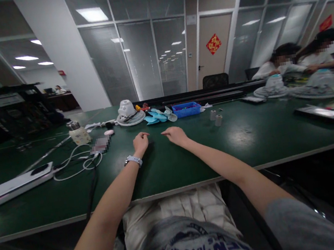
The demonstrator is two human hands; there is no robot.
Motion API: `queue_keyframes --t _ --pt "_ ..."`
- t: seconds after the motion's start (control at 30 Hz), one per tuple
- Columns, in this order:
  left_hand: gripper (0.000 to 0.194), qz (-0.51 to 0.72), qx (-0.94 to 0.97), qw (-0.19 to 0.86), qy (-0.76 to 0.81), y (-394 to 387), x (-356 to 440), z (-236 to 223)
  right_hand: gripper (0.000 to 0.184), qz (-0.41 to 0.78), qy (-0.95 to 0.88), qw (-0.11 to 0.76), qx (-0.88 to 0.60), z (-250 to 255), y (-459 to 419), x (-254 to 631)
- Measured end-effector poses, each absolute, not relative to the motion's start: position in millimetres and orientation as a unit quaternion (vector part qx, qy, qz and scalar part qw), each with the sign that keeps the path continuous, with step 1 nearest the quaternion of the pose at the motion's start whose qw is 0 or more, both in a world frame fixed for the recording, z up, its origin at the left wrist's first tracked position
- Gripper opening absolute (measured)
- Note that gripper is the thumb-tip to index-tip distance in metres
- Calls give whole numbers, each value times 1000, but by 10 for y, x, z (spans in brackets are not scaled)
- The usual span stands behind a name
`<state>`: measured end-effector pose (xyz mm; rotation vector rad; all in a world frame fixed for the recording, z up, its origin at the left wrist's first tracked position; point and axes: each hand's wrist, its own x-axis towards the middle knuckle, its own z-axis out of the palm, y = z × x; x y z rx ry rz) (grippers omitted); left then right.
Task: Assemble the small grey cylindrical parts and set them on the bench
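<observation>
Blue fan blades [155, 116] just past both hands, b/w white grille [131, 120] & blue basket [187, 110]

Blades lie on the green table [187, 163], beyond the hands, w/ clear blades [171, 116] beside them on the R. L hand [140, 143] & R hand [175, 134] are apart, fingers partly curled, index fingers aimed inward; neither has hold of anything visible. Can't tell if thumbs meet fingers.

Handling, as a judgement: blades look thin, so central hub would be a safer grip than the tips. Lifting straight up w/ one hand & steadying w/ the other should keep edges from snagging the grille or basket. Two small cylinders [218, 120] stand R of the basket & look easy to tip, so keep R sleeve & forearm wide of them.

Surface: white fan housing [126, 109] on the grille; bottle [79, 134], pink round item [109, 132], white cable [69, 176] & long white device [17, 184] on L. Flat device [322, 114] far R.

Room: glass partition [140, 59] w/ blinds, door [218, 63] w/ red-gold sign [213, 44], ceiling lights reflected, dark chair [215, 81]. Two persons [282, 62] work at far R.
</observation>
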<state>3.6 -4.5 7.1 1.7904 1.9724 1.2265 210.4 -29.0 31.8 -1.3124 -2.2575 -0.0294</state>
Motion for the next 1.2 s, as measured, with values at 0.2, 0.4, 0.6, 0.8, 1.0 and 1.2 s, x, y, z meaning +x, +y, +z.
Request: queue_keyframes --t 0.2,0.4,0.6,0.8,1.0,1.2 --pt "32 418 617 102 659 -28 44 58 35 -148 -591 380 -696 626 -139 3248" --pt "32 417 615 107 661 -35 45 65 28 -133 -443 384 -799 526 -60 3944" --pt "31 418 615 107 660 -33 40 60 24 -82 -402 374 -832 443 -84 4074" --pt "31 416 617 110 659 -11 36 43 24 -63 -410 391 -822 424 -77 4060" --pt "31 414 618 109 659 -10 41 49 26 -50 -391 416 -819 420 -95 4050" --pt "32 408 624 100 659 -8 43 48 27 -55 -388 419 -819 422 -124 4044"
